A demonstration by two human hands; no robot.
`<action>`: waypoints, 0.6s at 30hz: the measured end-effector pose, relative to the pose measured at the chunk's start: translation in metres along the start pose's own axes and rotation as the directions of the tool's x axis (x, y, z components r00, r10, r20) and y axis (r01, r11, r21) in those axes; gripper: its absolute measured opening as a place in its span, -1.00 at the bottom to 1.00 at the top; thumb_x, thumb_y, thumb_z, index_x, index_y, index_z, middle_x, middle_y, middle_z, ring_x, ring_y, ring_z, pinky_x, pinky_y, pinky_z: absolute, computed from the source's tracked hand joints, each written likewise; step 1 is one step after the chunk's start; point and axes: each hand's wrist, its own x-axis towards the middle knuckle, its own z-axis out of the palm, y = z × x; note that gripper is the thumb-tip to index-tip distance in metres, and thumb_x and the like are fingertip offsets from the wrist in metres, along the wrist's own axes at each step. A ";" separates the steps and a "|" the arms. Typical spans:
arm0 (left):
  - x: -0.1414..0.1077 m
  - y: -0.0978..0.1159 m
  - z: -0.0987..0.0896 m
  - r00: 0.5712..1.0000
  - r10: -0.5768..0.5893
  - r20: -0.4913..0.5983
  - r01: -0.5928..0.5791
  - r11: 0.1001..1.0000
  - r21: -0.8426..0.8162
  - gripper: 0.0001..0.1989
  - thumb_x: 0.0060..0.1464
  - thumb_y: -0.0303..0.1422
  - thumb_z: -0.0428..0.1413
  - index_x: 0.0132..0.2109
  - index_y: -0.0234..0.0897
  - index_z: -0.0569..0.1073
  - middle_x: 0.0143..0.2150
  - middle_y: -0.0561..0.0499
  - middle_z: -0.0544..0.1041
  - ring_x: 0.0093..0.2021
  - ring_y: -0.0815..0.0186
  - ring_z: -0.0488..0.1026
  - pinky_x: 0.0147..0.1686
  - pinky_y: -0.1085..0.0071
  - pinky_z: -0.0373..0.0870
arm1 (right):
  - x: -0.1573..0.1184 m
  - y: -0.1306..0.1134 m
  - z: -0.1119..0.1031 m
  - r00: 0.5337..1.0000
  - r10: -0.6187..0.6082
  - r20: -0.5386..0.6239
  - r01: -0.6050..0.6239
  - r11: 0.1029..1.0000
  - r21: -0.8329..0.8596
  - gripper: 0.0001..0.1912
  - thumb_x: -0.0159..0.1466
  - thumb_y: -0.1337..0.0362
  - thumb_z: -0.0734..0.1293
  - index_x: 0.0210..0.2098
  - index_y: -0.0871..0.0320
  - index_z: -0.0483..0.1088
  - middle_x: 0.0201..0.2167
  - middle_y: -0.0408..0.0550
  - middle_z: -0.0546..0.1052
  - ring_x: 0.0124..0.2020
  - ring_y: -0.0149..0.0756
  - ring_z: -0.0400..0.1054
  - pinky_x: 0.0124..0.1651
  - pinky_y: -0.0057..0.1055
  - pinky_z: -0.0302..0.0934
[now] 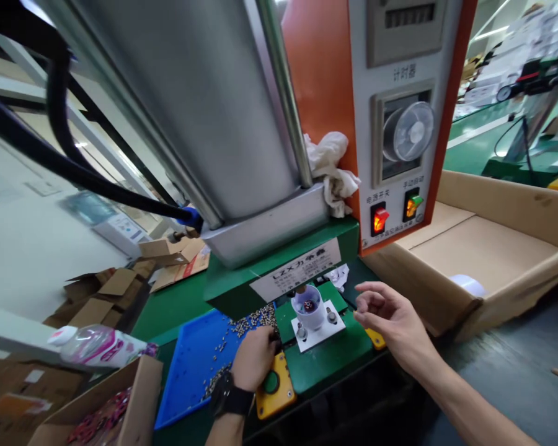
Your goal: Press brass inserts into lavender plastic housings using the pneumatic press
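My left hand (255, 358), with a dark watch (230, 395) on its wrist, is beside the press base. It hovers over the edge between the blue tray (193, 359) and a yellow button box (275, 396) with a green button. Its fingertips are turned away from view, so what they hold, if anything, is hidden. To the right of the fixture, my right hand (395, 319) is in the air, fingers loosely bent, thumb apart from them, nothing visible between. A white cup-shaped part (310, 317) stands upright on the bolted metal plate (318, 339), with a small dark reddish piece inside.
The press head (279, 266) hangs over the fixture. Small metal pieces (255, 319) lie in the blue tray. At lower left are a carton of reddish parts (144, 396) and a bottle (100, 347). A large cardboard box (506, 229) is at right, beside the control panel (395, 148).
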 end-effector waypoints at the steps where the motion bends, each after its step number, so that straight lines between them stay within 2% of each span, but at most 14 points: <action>1: -0.001 0.000 0.000 1.000 -0.007 -0.006 0.007 1.000 0.000 -0.82 0.05 -0.51 0.01 -0.36 -0.22 0.49 -0.24 -0.02 0.61 -0.17 0.27 0.51 -0.25 0.45 0.26 | 0.005 0.001 0.006 0.999 -0.030 0.017 0.030 0.998 -0.047 -0.67 0.12 0.20 0.45 -0.13 0.07 0.40 -0.46 -0.20 0.43 -0.49 -0.44 0.27 -0.42 -0.47 0.23; 3: -0.003 0.001 0.001 1.000 -0.017 -0.014 0.017 1.000 -0.004 -0.82 0.05 -0.51 0.02 -0.36 -0.22 0.50 -0.25 -0.02 0.61 -0.18 0.28 0.52 -0.26 0.46 0.26 | 0.013 0.006 0.017 0.991 -0.118 0.069 0.127 0.982 -0.142 -0.64 0.21 0.14 0.37 -0.02 0.04 0.35 -0.27 -0.08 0.52 -0.35 -0.33 0.39 -0.27 -0.35 0.33; 5: -0.003 0.001 0.001 1.000 -0.018 -0.014 0.018 1.000 -0.010 -0.83 0.04 -0.51 0.04 -0.33 -0.21 0.51 -0.23 -0.01 0.61 -0.17 0.29 0.52 -0.26 0.47 0.28 | 0.018 0.015 0.028 0.963 -0.180 0.201 0.228 0.942 -0.246 -0.49 0.21 0.14 0.37 0.13 -0.03 0.24 0.01 -0.01 0.46 -0.05 -0.21 0.39 -0.01 -0.21 0.31; 6: -0.003 0.000 0.001 1.000 -0.016 -0.013 0.016 1.000 -0.012 -0.84 0.03 -0.50 0.05 -0.32 -0.21 0.51 -0.23 0.00 0.62 -0.16 0.29 0.52 -0.25 0.47 0.28 | 0.021 0.019 0.033 0.943 -0.178 0.280 0.259 0.923 -0.285 -0.39 0.17 0.16 0.40 0.18 -0.06 0.17 0.09 -0.01 0.41 0.05 -0.17 0.33 0.07 -0.18 0.27; 8: -0.003 0.000 0.001 1.000 -0.011 -0.010 0.011 1.000 -0.015 -0.85 0.02 -0.50 0.07 -0.32 -0.20 0.52 -0.22 0.01 0.62 -0.15 0.29 0.53 -0.25 0.48 0.30 | 0.024 0.025 0.045 0.922 -0.155 0.355 0.270 0.915 -0.299 -0.27 0.13 0.20 0.42 0.23 -0.05 0.08 0.09 0.00 0.39 0.08 -0.16 0.32 0.11 -0.16 0.26; 10: -0.003 0.000 0.002 1.000 -0.007 -0.010 0.006 1.000 -0.013 -0.85 0.00 -0.51 0.07 -0.33 -0.21 0.52 -0.24 0.01 0.62 -0.17 0.29 0.53 -0.26 0.47 0.30 | 0.025 0.026 0.055 0.938 -0.194 0.287 0.265 0.936 -0.233 -0.28 0.15 0.22 0.40 0.23 -0.03 0.04 0.04 0.01 0.40 0.03 -0.18 0.36 0.06 -0.20 0.30; 12: -0.002 0.000 0.004 1.000 0.000 -0.016 0.000 1.000 -0.011 -0.83 0.00 -0.52 0.05 -0.35 -0.21 0.52 -0.26 0.00 0.62 -0.18 0.29 0.53 -0.26 0.46 0.30 | 0.019 0.022 0.060 0.951 -0.276 0.135 0.300 0.932 -0.202 -0.31 0.16 0.22 0.39 0.21 -0.03 0.04 0.04 0.03 0.38 0.03 -0.17 0.36 0.07 -0.20 0.30; 14: -0.002 0.000 0.006 1.000 0.003 -0.029 -0.003 1.000 -0.008 -0.80 0.00 -0.54 0.03 -0.34 -0.22 0.52 -0.25 -0.01 0.62 -0.17 0.27 0.52 -0.22 0.44 0.30 | 0.001 0.019 0.057 0.934 -0.357 0.023 0.348 0.889 -0.297 -0.36 0.17 0.24 0.38 0.18 -0.03 0.08 0.06 0.05 0.35 0.05 -0.14 0.34 0.12 -0.14 0.26; 15: -0.002 0.000 0.008 0.999 0.001 -0.036 -0.001 1.000 -0.006 -0.79 0.01 -0.54 0.02 -0.33 -0.21 0.52 -0.24 -0.02 0.62 -0.16 0.26 0.52 -0.20 0.43 0.30 | -0.014 0.021 0.053 0.918 -0.395 0.012 0.372 0.854 -0.363 -0.39 0.19 0.26 0.36 0.18 -0.03 0.10 0.07 0.06 0.34 0.06 -0.11 0.33 0.15 -0.11 0.22; 16: -0.002 0.001 0.009 0.999 -0.003 -0.043 0.003 1.000 -0.004 -0.78 0.01 -0.54 0.01 -0.32 -0.21 0.52 -0.23 -0.03 0.61 -0.14 0.25 0.51 -0.18 0.41 0.30 | -0.032 0.027 0.046 0.900 -0.432 0.059 0.417 0.811 -0.410 -0.42 0.19 0.27 0.34 0.18 -0.03 0.12 0.08 0.06 0.35 0.06 -0.08 0.32 0.16 -0.09 0.21; 17: -0.003 0.001 0.010 0.999 -0.008 -0.049 0.008 1.000 -0.002 -0.77 0.02 -0.55 0.00 -0.31 -0.21 0.52 -0.23 -0.03 0.61 -0.13 0.25 0.51 -0.16 0.41 0.31 | -0.051 0.036 0.038 0.883 -0.438 0.168 0.466 0.773 -0.431 -0.42 0.20 0.29 0.32 0.18 -0.04 0.13 0.08 0.06 0.37 0.06 -0.07 0.33 0.16 -0.10 0.22; 18: -0.004 0.002 0.011 0.998 -0.014 -0.055 0.014 1.000 0.001 -0.77 0.03 -0.54 -0.01 -0.30 -0.21 0.52 -0.22 -0.03 0.61 -0.12 0.25 0.51 -0.15 0.40 0.31 | -0.069 0.049 0.029 0.856 -0.393 0.336 0.509 0.754 -0.415 -0.43 0.20 0.31 0.31 0.18 -0.06 0.15 0.06 0.05 0.40 0.05 -0.07 0.35 0.13 -0.13 0.25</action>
